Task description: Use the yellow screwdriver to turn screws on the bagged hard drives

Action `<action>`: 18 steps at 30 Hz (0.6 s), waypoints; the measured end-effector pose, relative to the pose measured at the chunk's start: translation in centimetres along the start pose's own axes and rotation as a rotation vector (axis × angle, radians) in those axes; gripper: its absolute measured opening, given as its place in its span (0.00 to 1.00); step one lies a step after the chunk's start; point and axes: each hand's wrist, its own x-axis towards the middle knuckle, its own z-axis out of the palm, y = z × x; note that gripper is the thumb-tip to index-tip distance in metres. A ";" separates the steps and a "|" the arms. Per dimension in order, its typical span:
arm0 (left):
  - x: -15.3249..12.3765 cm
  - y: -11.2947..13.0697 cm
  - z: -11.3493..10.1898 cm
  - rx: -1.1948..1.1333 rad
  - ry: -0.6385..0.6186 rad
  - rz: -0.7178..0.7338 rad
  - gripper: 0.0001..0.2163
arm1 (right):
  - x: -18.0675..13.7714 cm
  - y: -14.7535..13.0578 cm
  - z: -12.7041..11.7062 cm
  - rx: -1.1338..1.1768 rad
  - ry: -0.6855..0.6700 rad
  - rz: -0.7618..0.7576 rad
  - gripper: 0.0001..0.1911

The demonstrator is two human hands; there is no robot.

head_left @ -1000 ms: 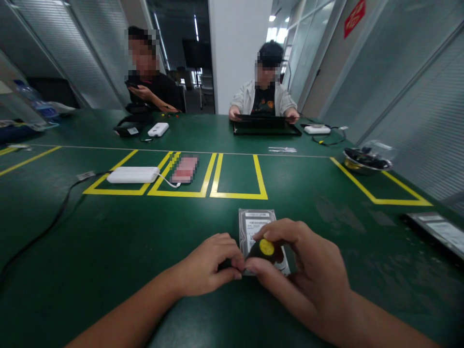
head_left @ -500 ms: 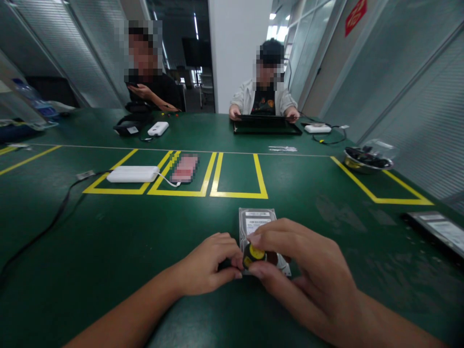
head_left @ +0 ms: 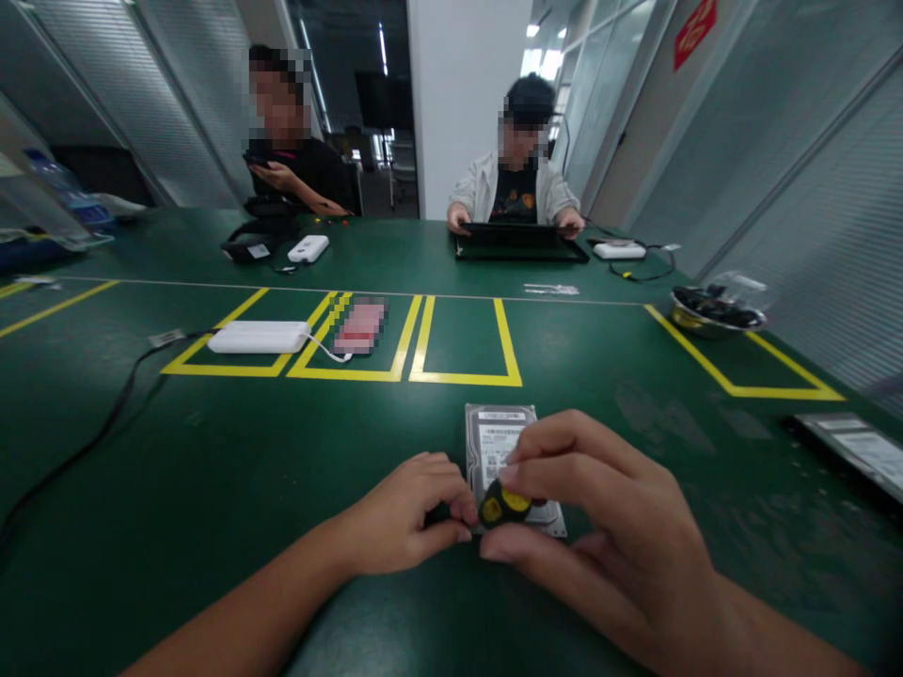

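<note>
A silver hard drive (head_left: 492, 440) with a white label lies on the green table in front of me. At its lower left edge, my left hand (head_left: 423, 508) is closed, with thumb and fingertips against the drive's side. My right hand (head_left: 607, 527) is over the drive's lower right part, its fingers around the black and yellow handle of a screwdriver (head_left: 505, 505). That handle is seen from its top end, tilted. Its shaft and tip are hidden beneath the handle and my fingers, as is much of the drive's lower part.
Yellow tape outlines mark the table; a white power bank (head_left: 260, 337) and a blurred pink phone (head_left: 361, 327) lie there, joined by a cable. At right are a metal bowl (head_left: 712, 324) of dark parts and another drive (head_left: 857, 451). Two people (head_left: 518, 193) sit opposite.
My right fingers have shifted round the screwdriver handle, and the thumb has moved lower. The handle has turned and tilted slightly to the right. My left hand and the hard drive stay put.
</note>
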 end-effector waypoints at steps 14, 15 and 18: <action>-0.1 0.5 0.1 0.037 0.021 -0.046 0.08 | 0.5 0.0 -0.1 0.053 -0.094 -0.028 0.12; -0.1 0.5 0.2 0.039 0.025 -0.051 0.08 | 0.5 0.0 -0.1 0.063 -0.100 -0.042 0.15; -0.1 0.4 0.2 0.030 0.022 -0.051 0.09 | 0.5 0.1 -0.1 0.077 -0.127 -0.062 0.17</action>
